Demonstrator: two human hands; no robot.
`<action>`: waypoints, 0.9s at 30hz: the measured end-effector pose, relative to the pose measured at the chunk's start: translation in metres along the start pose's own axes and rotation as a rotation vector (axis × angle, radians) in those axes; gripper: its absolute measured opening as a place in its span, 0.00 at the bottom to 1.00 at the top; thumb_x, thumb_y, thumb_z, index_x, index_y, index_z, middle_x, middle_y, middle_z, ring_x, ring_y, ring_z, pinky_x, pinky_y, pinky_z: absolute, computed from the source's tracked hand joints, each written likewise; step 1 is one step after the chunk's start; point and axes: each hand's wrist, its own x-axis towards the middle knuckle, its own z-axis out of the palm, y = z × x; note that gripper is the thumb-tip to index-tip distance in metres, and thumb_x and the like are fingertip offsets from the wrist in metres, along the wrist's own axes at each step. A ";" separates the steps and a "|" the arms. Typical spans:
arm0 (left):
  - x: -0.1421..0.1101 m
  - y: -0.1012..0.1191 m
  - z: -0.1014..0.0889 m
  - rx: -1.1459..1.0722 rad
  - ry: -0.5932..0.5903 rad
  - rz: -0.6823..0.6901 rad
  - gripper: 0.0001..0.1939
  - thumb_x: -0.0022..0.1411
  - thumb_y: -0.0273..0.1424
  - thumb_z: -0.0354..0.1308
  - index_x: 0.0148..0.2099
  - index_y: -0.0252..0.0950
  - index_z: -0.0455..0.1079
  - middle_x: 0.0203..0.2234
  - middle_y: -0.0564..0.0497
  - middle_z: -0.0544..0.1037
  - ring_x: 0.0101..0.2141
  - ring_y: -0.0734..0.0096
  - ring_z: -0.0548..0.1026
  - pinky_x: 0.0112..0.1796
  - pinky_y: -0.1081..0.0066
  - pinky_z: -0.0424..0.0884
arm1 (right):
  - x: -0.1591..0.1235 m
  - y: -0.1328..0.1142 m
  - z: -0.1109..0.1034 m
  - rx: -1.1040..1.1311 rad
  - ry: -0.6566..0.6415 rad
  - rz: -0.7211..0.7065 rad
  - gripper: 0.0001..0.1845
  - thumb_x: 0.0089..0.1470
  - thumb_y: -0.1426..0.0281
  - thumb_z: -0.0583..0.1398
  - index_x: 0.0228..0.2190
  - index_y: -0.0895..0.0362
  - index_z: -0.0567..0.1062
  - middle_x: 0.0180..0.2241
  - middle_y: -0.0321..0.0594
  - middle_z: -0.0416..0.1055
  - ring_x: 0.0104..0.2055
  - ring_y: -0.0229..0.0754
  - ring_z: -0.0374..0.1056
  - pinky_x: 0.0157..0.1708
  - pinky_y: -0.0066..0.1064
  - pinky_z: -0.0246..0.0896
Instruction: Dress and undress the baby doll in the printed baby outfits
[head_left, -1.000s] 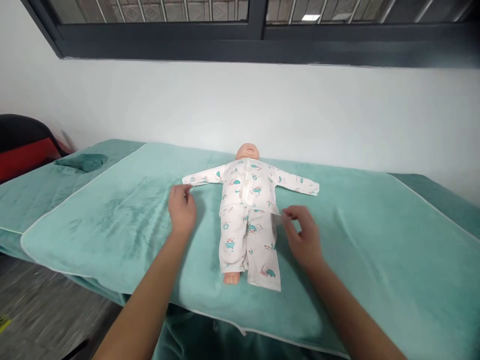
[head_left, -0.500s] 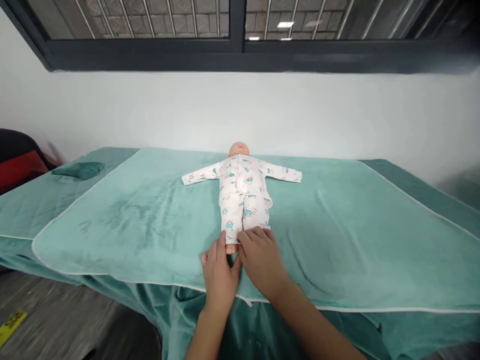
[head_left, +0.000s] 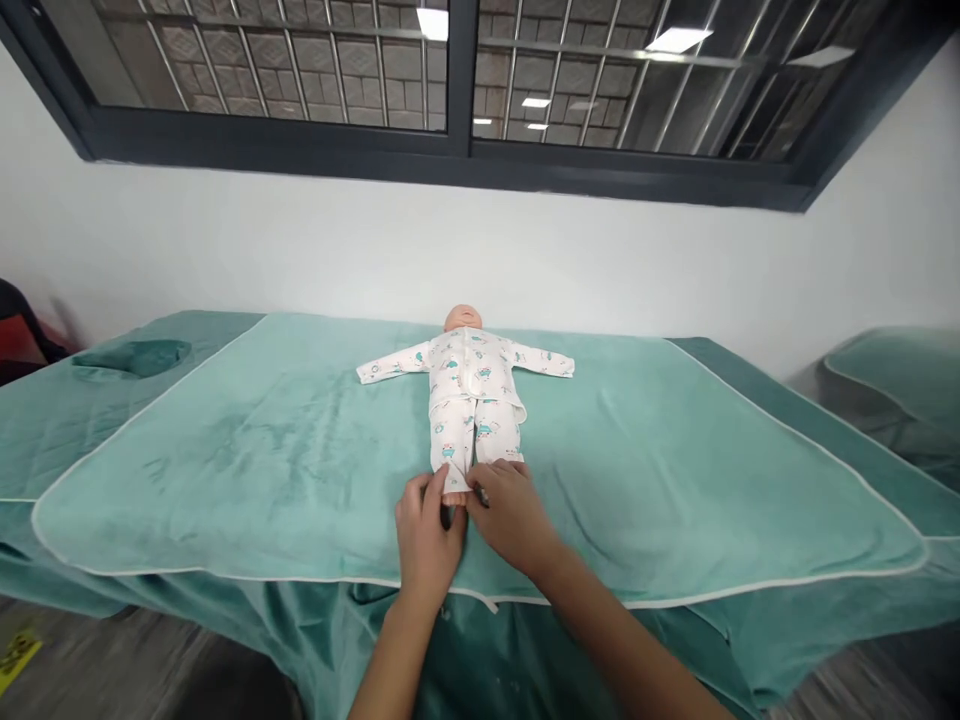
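A baby doll (head_left: 463, 318) lies on its back with arms spread, its head toward the wall. It wears a white printed jacket (head_left: 470, 365) and matching trousers (head_left: 452, 430). At the cuff of the trouser leg on the left of the view, my left hand (head_left: 429, 530) pinches the outer edge between thumb and fingers. My right hand (head_left: 514, 515) has its fingers closed on the inner edge of the same cuff. The doll's toes (head_left: 454, 499) show just below the hem, between my hands. My right hand hides the lower end of the other leg.
Under the doll lies a light green blanket (head_left: 262, 480) with white piping, over a darker green bed cover (head_left: 825, 640). A face hole (head_left: 133, 358) shows at the bed's left. Behind are a white wall (head_left: 600, 260) and a dark-framed window (head_left: 457, 150). Another green bed (head_left: 907, 370) stands at right.
The view has tilted and shifted, showing more window and the bed at right. Both hands stay at the cuff, and slightly less of the doll's foot shows below the hem.
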 end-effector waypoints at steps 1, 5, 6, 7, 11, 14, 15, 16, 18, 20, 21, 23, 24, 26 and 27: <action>0.001 0.000 -0.002 -0.075 -0.002 -0.023 0.19 0.61 0.32 0.57 0.55 0.39 0.70 0.45 0.42 0.73 0.46 0.55 0.72 0.47 0.56 0.69 | -0.001 0.000 -0.002 0.000 -0.008 0.000 0.08 0.58 0.71 0.61 0.27 0.55 0.69 0.31 0.36 0.75 0.39 0.43 0.68 0.43 0.36 0.52; 0.010 0.005 -0.015 -0.315 -0.058 -0.177 0.12 0.56 0.38 0.63 0.40 0.40 0.70 0.32 0.51 0.74 0.36 0.62 0.73 0.41 0.62 0.70 | -0.006 -0.004 -0.011 0.068 0.003 -0.008 0.07 0.55 0.75 0.61 0.27 0.54 0.69 0.30 0.35 0.73 0.38 0.42 0.68 0.43 0.34 0.54; 0.013 0.007 -0.018 -0.363 -0.066 -0.230 0.12 0.54 0.39 0.63 0.38 0.40 0.69 0.30 0.53 0.72 0.33 0.63 0.72 0.39 0.64 0.70 | -0.007 -0.005 -0.012 0.098 0.016 -0.011 0.07 0.54 0.77 0.61 0.28 0.54 0.68 0.30 0.35 0.73 0.37 0.42 0.68 0.42 0.34 0.55; 0.014 0.010 -0.020 -0.406 -0.067 -0.276 0.11 0.54 0.39 0.63 0.36 0.40 0.68 0.27 0.54 0.71 0.31 0.65 0.71 0.37 0.65 0.70 | -0.009 -0.007 -0.013 0.125 0.031 -0.013 0.07 0.53 0.77 0.60 0.28 0.54 0.68 0.30 0.35 0.72 0.37 0.42 0.68 0.42 0.33 0.56; 0.009 0.012 -0.021 -0.390 -0.046 -0.316 0.09 0.55 0.38 0.60 0.30 0.41 0.65 0.24 0.55 0.69 0.28 0.66 0.69 0.32 0.68 0.67 | -0.017 -0.007 -0.010 0.145 0.065 -0.075 0.08 0.52 0.79 0.59 0.29 0.54 0.67 0.29 0.35 0.70 0.37 0.42 0.66 0.44 0.35 0.58; -0.003 0.009 -0.023 -0.286 -0.027 -0.249 0.06 0.57 0.36 0.57 0.30 0.42 0.66 0.25 0.54 0.71 0.29 0.65 0.70 0.33 0.67 0.67 | -0.023 0.001 -0.004 0.040 0.045 -0.187 0.07 0.53 0.78 0.58 0.29 0.54 0.67 0.30 0.37 0.69 0.38 0.43 0.64 0.47 0.38 0.58; -0.007 0.008 -0.024 -0.268 -0.019 -0.229 0.06 0.58 0.35 0.57 0.30 0.42 0.66 0.26 0.53 0.72 0.29 0.64 0.71 0.34 0.66 0.68 | -0.024 0.005 -0.003 -0.002 0.032 -0.232 0.07 0.53 0.78 0.58 0.29 0.54 0.67 0.30 0.37 0.69 0.39 0.44 0.63 0.48 0.39 0.58; -0.011 0.007 -0.026 -0.255 -0.012 -0.215 0.05 0.59 0.35 0.56 0.31 0.43 0.66 0.27 0.53 0.73 0.30 0.63 0.72 0.35 0.66 0.68 | -0.026 0.008 -0.002 -0.037 0.017 -0.279 0.07 0.54 0.78 0.58 0.29 0.54 0.67 0.31 0.38 0.69 0.40 0.45 0.63 0.50 0.40 0.58; -0.016 0.007 -0.029 -0.222 0.000 -0.203 0.04 0.59 0.35 0.55 0.31 0.44 0.67 0.28 0.52 0.74 0.31 0.62 0.73 0.35 0.65 0.69 | -0.029 0.012 -0.002 -0.073 -0.015 -0.351 0.06 0.55 0.77 0.58 0.29 0.54 0.68 0.32 0.39 0.69 0.41 0.45 0.63 0.55 0.43 0.56; -0.019 0.009 -0.031 -0.182 0.004 -0.197 0.04 0.59 0.34 0.55 0.31 0.44 0.67 0.29 0.51 0.74 0.32 0.61 0.73 0.35 0.64 0.70 | -0.030 0.014 -0.006 -0.036 -0.037 -0.382 0.06 0.56 0.78 0.57 0.30 0.54 0.69 0.32 0.38 0.70 0.42 0.45 0.64 0.60 0.45 0.54; -0.019 0.009 -0.032 -0.170 0.000 -0.188 0.04 0.59 0.34 0.55 0.31 0.44 0.67 0.29 0.51 0.73 0.32 0.60 0.73 0.36 0.64 0.70 | -0.031 0.016 -0.010 0.012 -0.041 -0.385 0.07 0.56 0.79 0.57 0.32 0.54 0.70 0.33 0.38 0.70 0.42 0.44 0.64 0.61 0.45 0.53; -0.019 0.009 -0.034 -0.177 -0.013 -0.166 0.04 0.57 0.31 0.55 0.29 0.43 0.67 0.30 0.50 0.73 0.34 0.60 0.73 0.37 0.63 0.71 | -0.032 0.021 -0.016 0.138 -0.013 -0.351 0.10 0.57 0.80 0.56 0.37 0.54 0.70 0.38 0.39 0.72 0.45 0.44 0.65 0.62 0.44 0.54; -0.017 0.009 -0.035 -0.199 -0.017 -0.163 0.04 0.56 0.30 0.54 0.29 0.43 0.67 0.31 0.49 0.74 0.36 0.59 0.74 0.38 0.62 0.71 | -0.033 0.026 -0.018 0.189 0.030 -0.305 0.13 0.57 0.80 0.55 0.41 0.53 0.70 0.42 0.40 0.72 0.48 0.44 0.65 0.60 0.44 0.56; -0.011 0.006 -0.036 -0.264 0.006 -0.203 0.02 0.54 0.30 0.55 0.30 0.42 0.68 0.34 0.48 0.74 0.38 0.59 0.74 0.40 0.62 0.72 | -0.035 0.039 -0.020 0.231 0.137 -0.157 0.17 0.58 0.79 0.56 0.48 0.53 0.68 0.49 0.45 0.70 0.53 0.48 0.64 0.56 0.45 0.61; -0.006 0.005 -0.037 -0.298 0.036 -0.260 0.02 0.53 0.31 0.55 0.31 0.42 0.69 0.34 0.48 0.75 0.38 0.59 0.74 0.40 0.62 0.72 | -0.036 0.046 -0.019 0.231 0.171 -0.073 0.17 0.58 0.77 0.57 0.48 0.54 0.67 0.50 0.46 0.69 0.52 0.49 0.65 0.53 0.45 0.64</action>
